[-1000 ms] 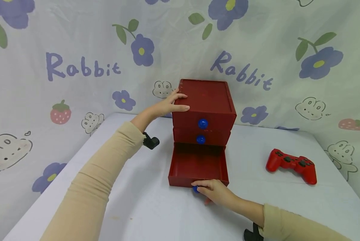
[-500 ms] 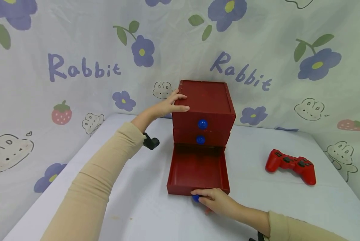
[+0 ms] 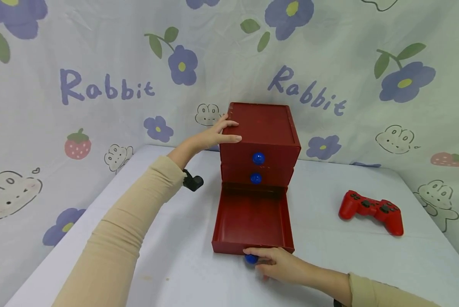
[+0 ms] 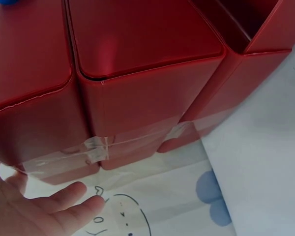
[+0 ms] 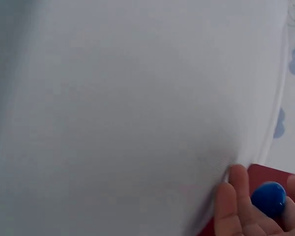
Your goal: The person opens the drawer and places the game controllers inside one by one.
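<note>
A dark red three-drawer box [image 3: 261, 123] stands against the back cloth, its bottom drawer [image 3: 252, 219] pulled far out with a bare floor. My left hand [image 3: 214, 134] rests on the box's upper left edge, fingers spread over the top and side; in the left wrist view its fingers [image 4: 64, 201] lie beside the taped side wall. At the drawer's front, my right hand [image 3: 284, 264] has its fingers loosely around the blue knob [image 3: 251, 259], the thumb standing off from it. The right wrist view shows that knob [image 5: 269, 199] between spread fingers and thumb.
A red game controller [image 3: 371, 211] lies on the white table [image 3: 183, 264], to the right of the box. The two upper drawers are closed, each with a blue knob [image 3: 258, 158]. A printed cloth [image 3: 110, 42] hangs behind.
The bottom drawer has slid farther out toward me with my right hand, whose thumb has now come away from the knob. My left hand has stayed on the box.
</note>
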The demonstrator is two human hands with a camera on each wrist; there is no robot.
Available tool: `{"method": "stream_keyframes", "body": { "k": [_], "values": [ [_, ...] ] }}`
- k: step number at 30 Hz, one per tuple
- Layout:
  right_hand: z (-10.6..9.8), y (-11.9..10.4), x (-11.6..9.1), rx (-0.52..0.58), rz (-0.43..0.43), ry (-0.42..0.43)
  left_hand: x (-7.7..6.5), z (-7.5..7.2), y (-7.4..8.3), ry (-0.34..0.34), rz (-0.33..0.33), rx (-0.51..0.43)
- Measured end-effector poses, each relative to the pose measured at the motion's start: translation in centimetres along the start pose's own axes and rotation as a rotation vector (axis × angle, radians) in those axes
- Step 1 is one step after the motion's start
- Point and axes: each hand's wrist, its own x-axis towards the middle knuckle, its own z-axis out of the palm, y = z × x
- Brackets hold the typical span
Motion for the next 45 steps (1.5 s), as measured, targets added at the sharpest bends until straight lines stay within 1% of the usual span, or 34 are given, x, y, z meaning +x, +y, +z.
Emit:
{"method": "stream_keyframes", "body": {
  "k": [3, 5, 7, 10, 12, 14, 19, 21, 22, 26, 27, 28, 30, 34, 38, 43, 45],
  "values": [
    [-0.5, -0.4, -0.3, -0.055, 0.031, -0.025, 0.1, 0.0, 0.0, -0.007, 0.002, -0.003],
    [-0.9, -0.9, -0.7, -0.089, 0.033, -0.037, 0.2, 0.0, 0.0, -0.011, 0.008, -0.005],
    [-1.6, -1.5, -1.4, -0.118, 0.001, -0.045, 0.3, 0.0, 0.0, -0.010, 0.013, -0.006],
    [-3.0, -2.6, -2.4, -0.148, -0.092, -0.031, 0.4, -0.2, -0.1, -0.008, 0.020, -0.006],
    [-4.2, -3.4, -3.3, -0.182, -0.159, 0.003, 0.6, -0.3, -0.2, -0.011, 0.026, -0.004],
    [-5.5, -4.0, -4.0, -0.224, -0.188, 0.056, 0.7, -0.4, -0.3, -0.013, 0.025, -0.003],
    [-8.9, -5.0, -5.9, -0.344, -0.158, 0.201, 0.8, -0.6, -0.2, -0.012, 0.025, 0.002],
    [-10.2, -5.1, -6.7, -0.389, -0.132, 0.254, 0.2, -0.7, 0.5, -0.022, 0.021, -0.002],
    [-10.8, -5.1, -7.1, -0.406, -0.129, 0.276, 0.3, -0.7, 0.5, -0.024, 0.020, -0.002],
    [-13.0, -4.4, -8.2, -0.478, -0.148, 0.373, 0.4, -0.8, 0.5, -0.031, 0.014, -0.007],
    [-13.5, -4.2, -8.4, -0.483, -0.147, 0.392, 0.7, -0.9, 0.1, -0.027, 0.016, -0.006],
    [-14.1, -3.9, -8.6, -0.509, -0.156, 0.411, 1.0, -0.9, -0.3, -0.022, 0.019, -0.007],
    [-15.2, -3.1, -8.8, -0.578, -0.162, 0.459, 1.1, -0.9, -0.5, -0.018, 0.018, -0.013],
    [-17.3, -1.3, -9.3, -0.727, -0.119, 0.530, 1.1, -1.0, -0.7, -0.015, 0.016, -0.016],
    [-19.0, 0.4, -10.1, -0.809, -0.085, 0.557, 1.1, -1.0, -0.7, -0.014, 0.010, -0.019],
    [-21.1, 2.9, -11.1, -0.830, -0.062, 0.589, 1.2, -1.0, -0.7, -0.017, 0.013, -0.034],
    [-21.9, 3.9, -11.4, -0.803, -0.035, 0.564, 1.2, -1.0, -0.7, -0.018, 0.016, -0.037]
  ]
}}
